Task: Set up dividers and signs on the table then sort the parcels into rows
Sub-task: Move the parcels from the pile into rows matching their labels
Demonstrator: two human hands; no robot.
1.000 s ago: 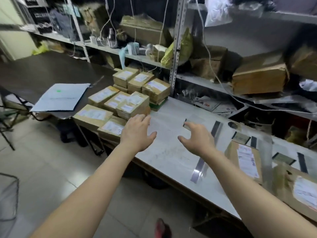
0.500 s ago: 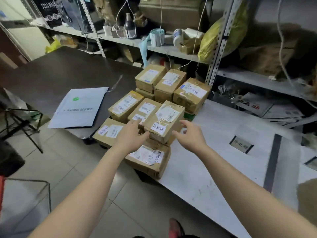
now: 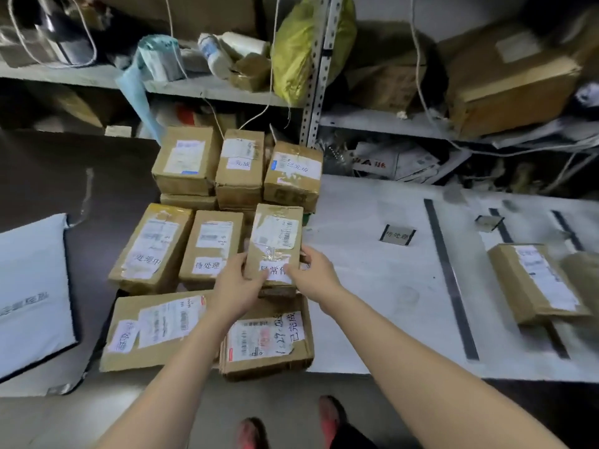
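Observation:
Several brown cardboard parcels with white labels are piled at the left end of the white table (image 3: 366, 280). My left hand (image 3: 235, 288) and my right hand (image 3: 312, 277) grip the near end of one upright-lying parcel (image 3: 275, 238) from both sides, thumbs on its top label. Dark divider strips (image 3: 449, 277) run across the table to the right, with a small sign (image 3: 397, 235) between the pile and the first strip. Another parcel (image 3: 534, 280) lies in a row at the right.
A white mailer bag (image 3: 32, 293) lies on the dark table at the left. Metal shelves (image 3: 316, 69) crammed with boxes, bags and cables stand behind the table. Two large flat parcels (image 3: 265, 338) overhang the near table edge.
The view swung left and closer to the parcel pile. Both hands moved from above the bare table to the pile and took hold of one parcel.

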